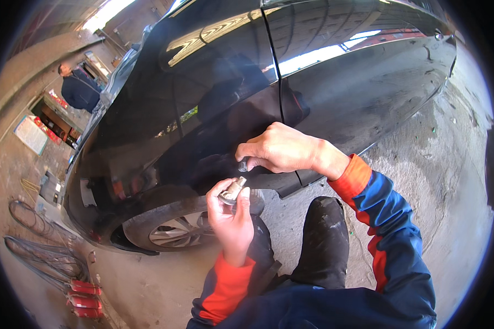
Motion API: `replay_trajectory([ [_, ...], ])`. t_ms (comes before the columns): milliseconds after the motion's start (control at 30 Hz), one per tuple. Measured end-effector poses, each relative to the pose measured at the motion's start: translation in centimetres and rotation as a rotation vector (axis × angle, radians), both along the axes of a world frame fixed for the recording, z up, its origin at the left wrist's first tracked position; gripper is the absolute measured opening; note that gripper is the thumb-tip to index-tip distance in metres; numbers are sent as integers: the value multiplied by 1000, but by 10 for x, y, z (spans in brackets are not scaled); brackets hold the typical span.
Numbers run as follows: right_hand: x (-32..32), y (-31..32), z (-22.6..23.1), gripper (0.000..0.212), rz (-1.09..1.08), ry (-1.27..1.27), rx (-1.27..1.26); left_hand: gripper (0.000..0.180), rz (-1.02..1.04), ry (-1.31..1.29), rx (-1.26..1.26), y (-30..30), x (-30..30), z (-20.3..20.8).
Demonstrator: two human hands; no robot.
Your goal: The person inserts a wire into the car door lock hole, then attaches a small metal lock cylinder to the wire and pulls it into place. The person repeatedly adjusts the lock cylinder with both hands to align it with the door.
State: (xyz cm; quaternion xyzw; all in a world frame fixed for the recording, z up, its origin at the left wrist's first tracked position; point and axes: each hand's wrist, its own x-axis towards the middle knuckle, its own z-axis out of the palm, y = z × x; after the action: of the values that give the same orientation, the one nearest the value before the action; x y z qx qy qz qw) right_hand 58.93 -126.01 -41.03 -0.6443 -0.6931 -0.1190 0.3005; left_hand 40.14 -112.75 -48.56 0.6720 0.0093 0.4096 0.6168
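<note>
Dark blue jacket (pixel 335 307) cloth fills the bottom edge, cut off there, its sleeves marked with orange-red. Just beyond it a black trouser leg (pixel 324 236) bends at the knee; the other leg is mostly covered by the left forearm.

Above these, the left hand (pixel 230 219) grasps a silvery metal fitting (pixel 233 189) between thumb and fingers, tilted with its narrow end up and to the right. Fingers and thumb cover part of its broader base, so its full shape cannot be made out. The right hand (pixel 282 151) pinches a small dark piece (pixel 243 165) between thumb and forefinger, just above the fitting's narrow end; its upper part is hidden by the fingertips, and its kind is hard to tell. The other right fingers are curled, their tips out of sight.

Both hands are in front of a glossy black car (pixel 214 104), whose top runs out of view and whose reflections blur the panel surface. The left hand and forearm hide part of the wheel (pixel 142 226). At the left, dark hoses (pixel 44 260) lie tangled near red blocks (pixel 85 300) on the floor (pixel 164 285). Farther back a person in dark clothing (pixel 81 90) is partly hidden by the car.
</note>
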Motion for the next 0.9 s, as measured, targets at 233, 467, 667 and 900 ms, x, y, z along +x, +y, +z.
replay_trajectory([
  [233, 1, 1, -2, 21, 19, -3, 12, 37, 273, 53, 450, 2, 5, 4],
  [467, 2, 1, -1, 19, 36, -22, 34, 30, 407, -12, 613, -1, 13, 11],
  [667, -2, 1, -1, 20, 0, 1, 27, 31, 445, -51, 775, -1, 15, 13],
  [900, -3, -1, 1, 21, 12, -24, 28, 26, 472, -34, 896, -5, 18, 19],
])
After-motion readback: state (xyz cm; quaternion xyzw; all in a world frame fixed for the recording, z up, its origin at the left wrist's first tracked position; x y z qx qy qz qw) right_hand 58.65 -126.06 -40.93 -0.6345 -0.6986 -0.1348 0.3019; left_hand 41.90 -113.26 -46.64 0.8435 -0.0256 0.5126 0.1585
